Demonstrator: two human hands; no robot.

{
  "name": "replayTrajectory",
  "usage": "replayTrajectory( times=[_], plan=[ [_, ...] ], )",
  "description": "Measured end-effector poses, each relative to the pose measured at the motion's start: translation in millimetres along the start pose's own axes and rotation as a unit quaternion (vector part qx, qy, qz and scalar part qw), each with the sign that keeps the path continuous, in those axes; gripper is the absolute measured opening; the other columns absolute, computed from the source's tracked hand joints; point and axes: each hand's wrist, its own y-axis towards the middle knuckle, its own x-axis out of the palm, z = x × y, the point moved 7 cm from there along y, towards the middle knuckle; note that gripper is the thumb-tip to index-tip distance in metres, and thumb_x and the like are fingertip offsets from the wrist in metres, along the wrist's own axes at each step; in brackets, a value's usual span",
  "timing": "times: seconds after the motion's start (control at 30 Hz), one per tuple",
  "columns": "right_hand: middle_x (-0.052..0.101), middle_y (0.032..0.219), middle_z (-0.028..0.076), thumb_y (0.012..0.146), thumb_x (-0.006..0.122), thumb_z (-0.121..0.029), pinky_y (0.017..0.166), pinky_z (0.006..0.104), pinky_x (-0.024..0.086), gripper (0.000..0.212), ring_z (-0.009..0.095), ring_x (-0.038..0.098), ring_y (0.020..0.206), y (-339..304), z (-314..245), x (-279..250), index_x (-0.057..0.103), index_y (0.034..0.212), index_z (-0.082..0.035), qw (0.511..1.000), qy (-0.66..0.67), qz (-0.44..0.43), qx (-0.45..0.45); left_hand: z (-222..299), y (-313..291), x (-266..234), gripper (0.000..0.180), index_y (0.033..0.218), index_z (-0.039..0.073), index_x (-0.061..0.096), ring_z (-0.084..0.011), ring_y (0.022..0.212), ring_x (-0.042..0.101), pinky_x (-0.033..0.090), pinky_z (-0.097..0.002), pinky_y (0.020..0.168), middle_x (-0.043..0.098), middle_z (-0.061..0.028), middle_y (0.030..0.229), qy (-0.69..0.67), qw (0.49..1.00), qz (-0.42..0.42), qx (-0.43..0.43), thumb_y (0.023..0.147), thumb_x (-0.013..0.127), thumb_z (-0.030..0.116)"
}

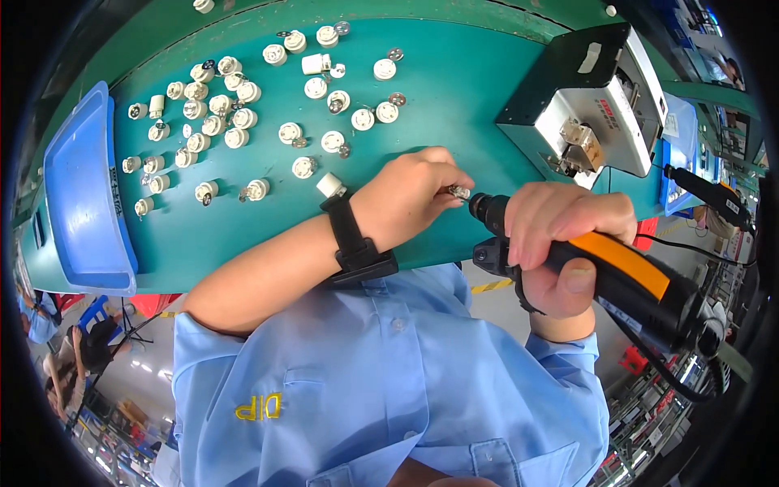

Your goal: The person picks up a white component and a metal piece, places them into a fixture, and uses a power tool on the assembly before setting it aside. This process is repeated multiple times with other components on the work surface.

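Observation:
My left hand [410,195] pinches a small metal part [459,192] between thumb and fingertips, above the near side of the green mat. The fingers hide much of that part, so its exact kind is unclear. Wrapped round a black electric screwdriver [629,264] with an orange stripe is my right hand [564,235]. The tool lies nearly level, its nose pointing left at the pinched part, close to it; whether the bit touches cannot be made out. Just behind my left wrist, a white cylindrical piece [330,185] lies on its side.
Several round white fittings [220,105], some with small dark discs beside them, are spread over the green mat [454,89]. A blue tray [89,195] stands at the left edge. At the right sit a black-and-silver box-shaped machine [596,105] and a second corded screwdriver [710,195].

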Motion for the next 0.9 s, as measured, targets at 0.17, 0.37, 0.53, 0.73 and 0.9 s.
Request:
replayTrajectory(
  times=[0.17,0.37,0.53,0.73,0.9],
  plan=[
    [0.049,0.056,0.000,0.089,0.063,-0.044,0.046,0.0269,0.038,0.042,0.012,0.049,0.046,4.4,1.0,9.0,0.044,0.096,-0.008,1.000,-0.005,-0.006,-0.002,2.1,-3.6,-3.3,0.026,0.101,0.004,0.067,-0.0286,0.077,0.063,0.052,-0.0353,0.067,0.061,-0.0119,0.092,0.020,1.000,0.012,0.016,0.077,0.067,-0.005],
    [0.046,0.057,-0.001,0.091,0.059,-0.042,0.052,0.0248,0.034,0.038,0.007,0.045,0.049,-0.8,-56.2,-43.4,0.048,0.100,-0.006,0.967,0.141,0.106,-0.184,31.5,7.4,-39.3,0.019,0.098,0.003,0.064,-0.0347,0.084,0.061,0.050,-0.0417,0.074,0.060,-0.0139,0.091,0.151,0.988,0.031,-0.006,0.080,0.066,0.007],
    [0.044,0.060,-0.003,0.092,0.057,-0.039,0.059,0.0218,0.031,0.039,0.006,0.042,0.054,1.9,-66.8,-74.8,0.050,0.110,-0.005,0.960,0.156,0.089,-0.215,43.5,73.1,-148.5,0.026,0.103,0.004,0.064,-0.0357,0.097,0.060,0.050,-0.0445,0.082,0.061,-0.0176,0.101,0.328,0.936,0.126,-0.015,0.081,0.067,0.017],
    [0.045,0.061,-0.004,0.092,0.057,-0.041,0.057,0.0222,0.031,0.039,0.006,0.042,0.054,-14.2,-66.8,-85.4,0.050,0.110,-0.006,0.964,0.114,0.133,-0.202,13.6,100.8,-261.2,0.045,0.114,0.007,0.064,-0.0340,0.104,0.058,0.047,-0.0423,0.091,0.062,-0.0160,0.109,0.582,0.792,0.167,-0.080,0.073,0.076,0.022],
    [0.044,0.061,-0.003,0.094,0.052,-0.044,0.056,0.0231,0.031,0.040,0.007,0.041,0.054,-1.7,-74.2,-106.5,0.050,0.110,-0.007,0.959,0.085,0.169,-0.213,-56.4,52.9,-323.6,0.029,0.105,0.008,0.067,-0.0299,0.099,0.062,0.049,-0.0372,0.086,0.066,-0.0115,0.106,0.512,0.833,0.119,-0.172,0.077,0.069,0.009]
  ],
)
